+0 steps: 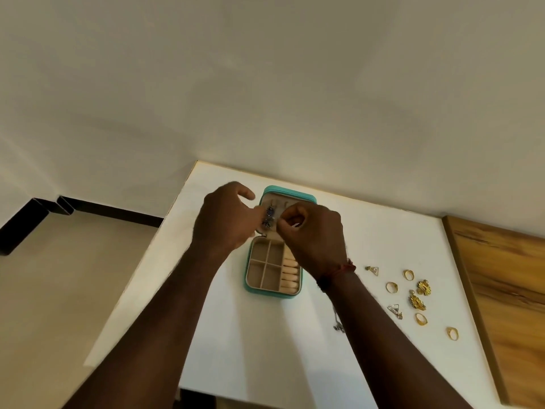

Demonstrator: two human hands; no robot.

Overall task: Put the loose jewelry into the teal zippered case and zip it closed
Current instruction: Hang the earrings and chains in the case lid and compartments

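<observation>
Left grip (227, 219) pinches dark earring (268, 216); right grip (315, 237) curled, hold unclear; white table (265, 335).

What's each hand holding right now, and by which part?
Left hand pinches the dark blue-stone earring by its left edge, at the teal case lid. Right hand is pinched beside it; whether it holds anything cannot be told.

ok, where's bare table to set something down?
Free: the near table strip in front of the teal case, and the far patch between case and wooden panel. Crowded: right of the case, rings and earrings scattered.
</observation>
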